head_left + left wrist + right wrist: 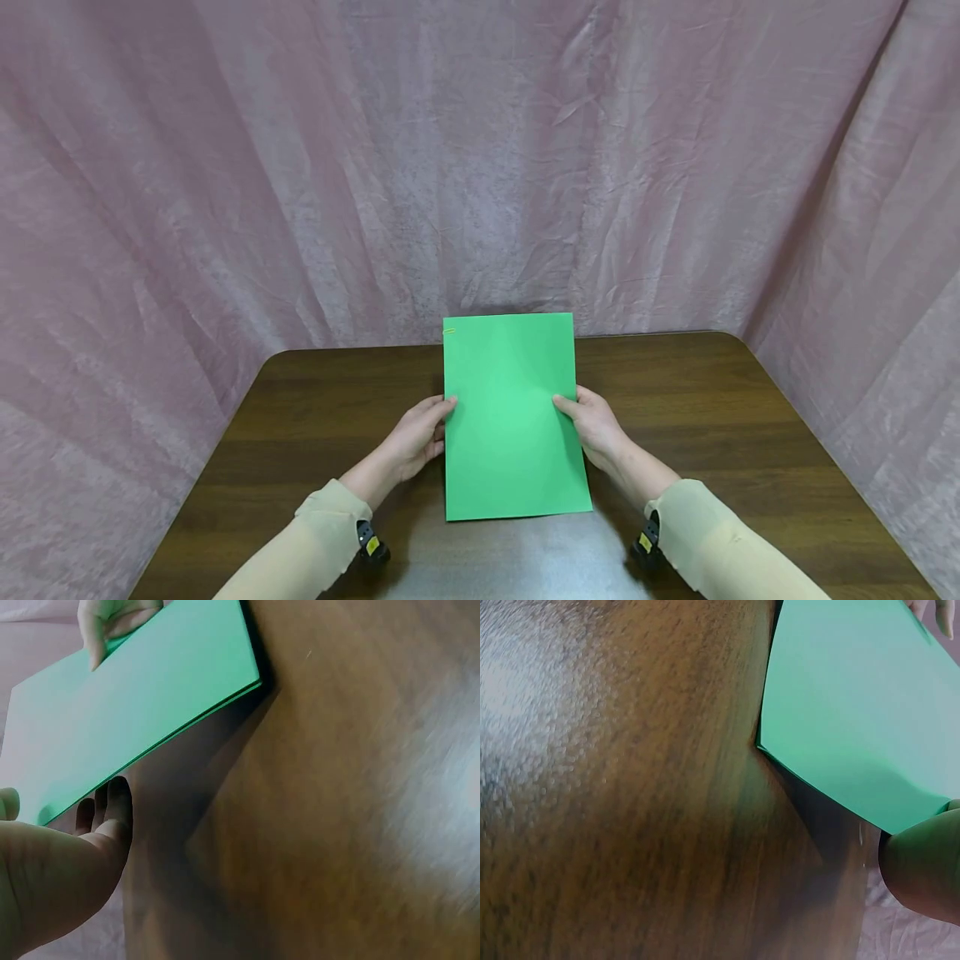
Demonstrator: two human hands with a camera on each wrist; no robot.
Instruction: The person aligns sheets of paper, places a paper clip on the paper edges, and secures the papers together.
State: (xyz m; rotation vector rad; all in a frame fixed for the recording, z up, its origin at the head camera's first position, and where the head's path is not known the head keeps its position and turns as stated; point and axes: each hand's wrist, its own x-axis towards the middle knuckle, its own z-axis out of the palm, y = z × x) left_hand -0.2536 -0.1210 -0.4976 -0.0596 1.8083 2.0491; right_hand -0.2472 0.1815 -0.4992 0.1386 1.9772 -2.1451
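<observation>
Green paper (510, 450) is held up over the table, its lower edge toward me. Along one edge, the left wrist view shows more than one layer in the green paper (150, 690). A small yellow paper clip (449, 331) sits at its top left corner. My left hand (415, 433) pinches the left edge, thumb on the front face and fingers behind. On the right edge, my right hand (596, 423) grips with the thumb in front; its other fingers are mostly hidden behind the paper. In the right wrist view the green paper (847, 697) bends slightly.
A dark brown wooden table (322, 400) with rounded far corners lies under the hands. Pink velvety curtains (480, 167) hang behind it and along the sides. A dark device with a yellow mark (371, 543) is strapped at the left wrist, another (647, 542) at the right.
</observation>
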